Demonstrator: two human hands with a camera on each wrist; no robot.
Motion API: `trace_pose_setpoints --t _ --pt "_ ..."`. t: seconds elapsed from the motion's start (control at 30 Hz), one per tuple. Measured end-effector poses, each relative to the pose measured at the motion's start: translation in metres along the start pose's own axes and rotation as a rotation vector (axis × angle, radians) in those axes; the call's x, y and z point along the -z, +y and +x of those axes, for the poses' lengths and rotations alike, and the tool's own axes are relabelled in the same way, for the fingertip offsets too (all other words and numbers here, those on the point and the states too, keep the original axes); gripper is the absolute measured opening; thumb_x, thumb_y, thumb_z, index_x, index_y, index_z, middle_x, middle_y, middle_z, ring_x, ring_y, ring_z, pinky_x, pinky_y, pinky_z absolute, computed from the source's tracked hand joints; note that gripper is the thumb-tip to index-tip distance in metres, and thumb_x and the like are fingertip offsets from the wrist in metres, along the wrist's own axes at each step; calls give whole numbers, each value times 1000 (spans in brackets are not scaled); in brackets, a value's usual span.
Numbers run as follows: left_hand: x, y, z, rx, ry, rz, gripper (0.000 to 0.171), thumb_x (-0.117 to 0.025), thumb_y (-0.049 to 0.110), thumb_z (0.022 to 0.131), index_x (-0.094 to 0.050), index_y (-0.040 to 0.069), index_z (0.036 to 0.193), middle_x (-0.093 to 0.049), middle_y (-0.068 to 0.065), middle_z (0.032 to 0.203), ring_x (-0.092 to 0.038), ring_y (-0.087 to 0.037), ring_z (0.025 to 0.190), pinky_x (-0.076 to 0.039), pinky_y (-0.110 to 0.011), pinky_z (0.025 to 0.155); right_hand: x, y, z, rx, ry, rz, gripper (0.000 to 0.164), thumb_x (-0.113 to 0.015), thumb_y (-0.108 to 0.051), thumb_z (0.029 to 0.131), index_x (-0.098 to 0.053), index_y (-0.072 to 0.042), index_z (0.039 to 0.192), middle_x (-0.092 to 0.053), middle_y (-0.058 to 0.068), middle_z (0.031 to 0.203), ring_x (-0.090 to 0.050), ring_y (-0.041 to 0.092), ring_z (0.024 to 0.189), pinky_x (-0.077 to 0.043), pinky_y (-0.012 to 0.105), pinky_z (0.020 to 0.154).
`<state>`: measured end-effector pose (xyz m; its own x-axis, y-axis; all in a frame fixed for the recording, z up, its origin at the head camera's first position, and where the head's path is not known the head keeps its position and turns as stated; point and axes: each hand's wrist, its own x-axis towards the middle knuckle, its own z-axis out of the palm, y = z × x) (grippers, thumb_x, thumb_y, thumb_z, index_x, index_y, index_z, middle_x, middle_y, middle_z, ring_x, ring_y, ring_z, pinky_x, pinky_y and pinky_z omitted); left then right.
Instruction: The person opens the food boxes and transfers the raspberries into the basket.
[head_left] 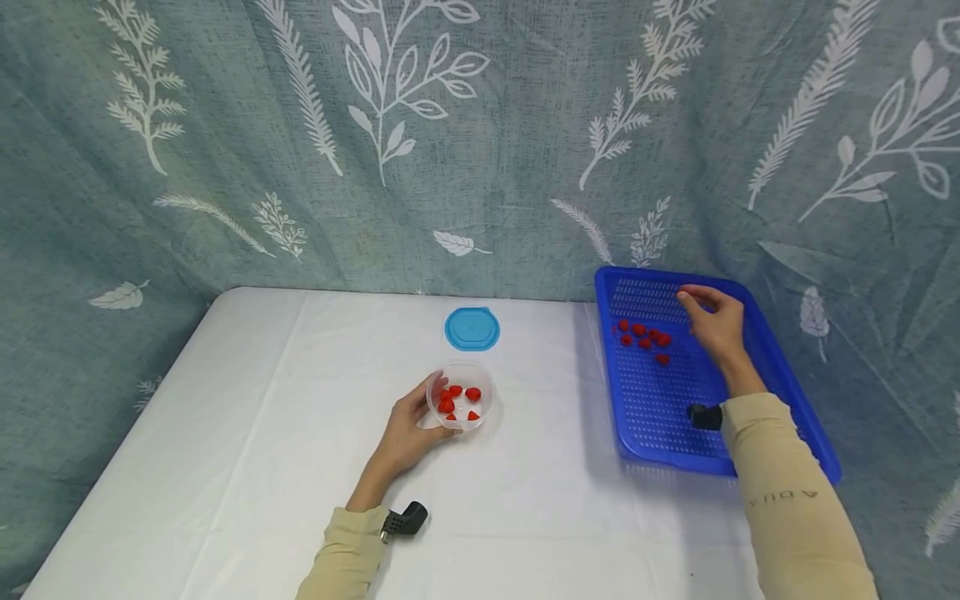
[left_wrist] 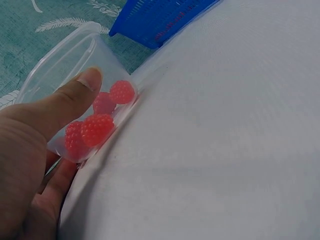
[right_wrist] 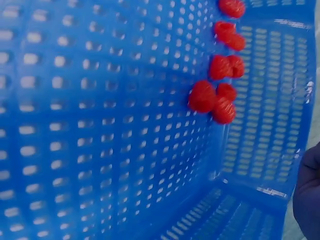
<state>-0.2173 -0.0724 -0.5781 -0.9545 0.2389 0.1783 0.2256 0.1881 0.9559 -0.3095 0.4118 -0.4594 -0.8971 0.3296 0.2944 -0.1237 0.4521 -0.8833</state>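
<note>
My left hand holds a clear plastic tub on the white table, the thumb against its near wall. Several red raspberries lie inside the tub. Over the blue perforated basket at the right, my right hand is raised with thumb and forefinger together, pinching a raspberry of which only a bit of red shows. More raspberries lie in the basket to the left of that hand, and the right wrist view shows them in a loose row. There, only part of the right hand appears, its fingertips out of frame.
A round blue lid lies flat on the table behind the tub. The white-covered table extends to the left and front. A green curtain with white leaf prints hangs along the back. The basket's raised walls surround the loose berries.
</note>
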Motion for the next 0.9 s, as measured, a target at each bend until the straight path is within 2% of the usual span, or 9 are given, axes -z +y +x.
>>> trace_pose_setpoints --t 0.13,0.3,0.4,0.6,0.9 --pt "0 0 0 -8 1 -2 91 -87 1 75 -43 10 155 -56 -10 149 -46 -26 144 -38 -37 118 1 18 5 -28 1 -33 39 -67 -14 98 -62 11 127 -61 -28 85 -53 -5 64 -46 12 45" --pt "1 0 0 -20 4 0 91 -88 1 75 -43 9 155 -56 -11 148 -46 -27 144 -38 -38 118 2 30 7 -84 -3 -36 40 -66 -15 99 -61 10 129 -59 -28 84 -54 -7 75 -47 12 46" --pt "1 0 0 -20 -2 0 91 -87 2 76 -43 10 155 -56 -10 149 -46 -26 144 -38 -38 118 4 36 7 -133 -8 -31 40 -67 -15 98 -61 10 128 -59 -30 81 -56 -8 72 -49 12 48" --pt "1 0 0 -3 -8 6 92 -88 3 75 -43 12 155 -56 -7 150 -45 -23 145 -37 -35 119 7 53 4 -217 -106 -105 47 -68 -19 98 -58 13 131 -57 -33 71 -58 -5 64 -50 14 51" --pt "2 1 0 -13 -11 9 91 -88 4 76 -43 13 155 -54 -8 151 -44 -24 146 -37 -37 119 9 70 -2 -271 -189 -149 47 -66 -13 98 -56 15 134 -55 -31 73 -54 -9 70 -51 14 55"
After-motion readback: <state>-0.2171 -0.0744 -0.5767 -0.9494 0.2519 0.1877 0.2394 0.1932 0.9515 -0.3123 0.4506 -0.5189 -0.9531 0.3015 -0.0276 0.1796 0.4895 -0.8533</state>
